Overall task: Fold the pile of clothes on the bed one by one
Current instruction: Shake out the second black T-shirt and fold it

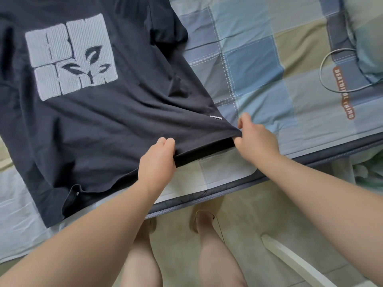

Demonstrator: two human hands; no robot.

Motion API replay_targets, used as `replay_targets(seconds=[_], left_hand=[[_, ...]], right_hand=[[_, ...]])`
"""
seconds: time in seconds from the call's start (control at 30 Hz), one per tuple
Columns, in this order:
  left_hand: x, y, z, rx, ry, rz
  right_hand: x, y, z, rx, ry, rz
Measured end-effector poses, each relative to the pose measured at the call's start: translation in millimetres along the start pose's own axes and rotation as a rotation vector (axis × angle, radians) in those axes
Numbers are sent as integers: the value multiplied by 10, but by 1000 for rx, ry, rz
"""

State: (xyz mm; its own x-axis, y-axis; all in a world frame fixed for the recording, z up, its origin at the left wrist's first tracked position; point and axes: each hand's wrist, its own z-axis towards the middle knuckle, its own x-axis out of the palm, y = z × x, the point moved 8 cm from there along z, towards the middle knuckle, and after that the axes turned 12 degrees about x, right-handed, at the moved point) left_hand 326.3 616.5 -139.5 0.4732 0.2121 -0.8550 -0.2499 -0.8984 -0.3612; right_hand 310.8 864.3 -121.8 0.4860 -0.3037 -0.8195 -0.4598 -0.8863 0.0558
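The dark T-shirt (103, 125) lies spread on the bed (259, 69), print (71, 56) facing up, with its hem just inboard of the mattress edge (207, 198). Both hands are clenched on that hem. The left hand (157, 160) curls its fingers over the hem near its middle. The right hand (257, 139) pinches the hem corner, also just inboard of the mattress edge. Hazard 1: the hem sits close to the mattress edge, so a further pull toward the person could drag the garment over it and onto the floor (238, 214) below. Hazard 2: diagonal creases run through the cloth farther from the mattress edge, around the sleeve. Folding before these are smoothed would probably trap them. Hazard 3: unequal tension between the 2 hands would likely skew the hem relative to the mattress edge and give a crooked fold. Hazard 4: a grey cable (331, 69) lies looped on the sheet well inboard of the mattress edge, apart from the garment. It becomes a snag risk only if the cloth is swung that way. Containers: 0 are in view, and no basket, box or drawer is available to receive folded items. The rest of the pile is also out of view.
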Motion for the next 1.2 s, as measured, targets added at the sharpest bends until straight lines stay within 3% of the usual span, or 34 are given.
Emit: replay_targets(seconds=[0.23, 0.33, 0.43, 0.53, 0.7, 0.97, 1.2], left_hand=[[217, 199, -130, 7, 115, 49], [317, 317, -276, 14, 184, 110], [389, 494, -484, 24, 221, 127], [308, 755, -730, -1, 130, 163], [136, 1415, -1193, -133, 59, 213], [-40, 2414, -1916, -293, -30, 160], [97, 2893, -2310, -340, 27, -94]], right_hand=[[260, -28, 42, -114, 27, -367], [360, 6, 28, -111, 53, -402], [367, 216, -142, -306, -55, -408], [406, 561, -425, -539, -149, -403], [764, 1378, -862, -768, -89, -317], [1554, 2583, -1198, -728, 149, -437], [1923, 3111, -1489, -698, 162, -566]])
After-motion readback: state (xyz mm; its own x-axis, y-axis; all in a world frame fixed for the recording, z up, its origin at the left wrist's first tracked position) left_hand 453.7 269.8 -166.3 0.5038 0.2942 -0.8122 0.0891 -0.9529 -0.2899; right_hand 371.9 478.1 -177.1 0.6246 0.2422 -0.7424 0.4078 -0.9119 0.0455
